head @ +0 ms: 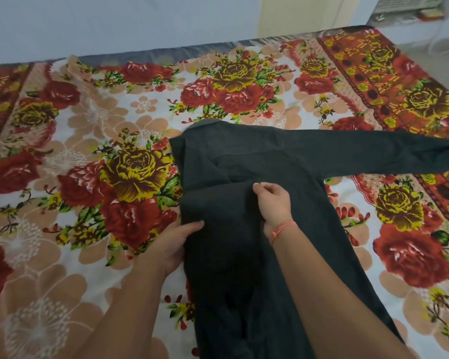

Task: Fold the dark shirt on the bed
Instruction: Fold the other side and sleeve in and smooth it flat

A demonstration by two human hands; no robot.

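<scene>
The dark shirt (257,156) lies lengthwise on the flowered bed (94,120), collar end away from me. Its left side is folded in over the body, and the right sleeve (389,154) stretches flat out to the right edge of view. My left hand (175,244) holds the shirt's folded left edge, thumb on top and fingers under the cloth. My right hand (274,202) rests on the middle of the shirt, its fingers curled and pinching the edge of the folded-in layer. A red thread band circles my right wrist.
The bed's floral sheet spreads wide on the left and far side. A pale wall runs along the bed's far edge. The floor and a white appliance (405,6) show at the top right corner.
</scene>
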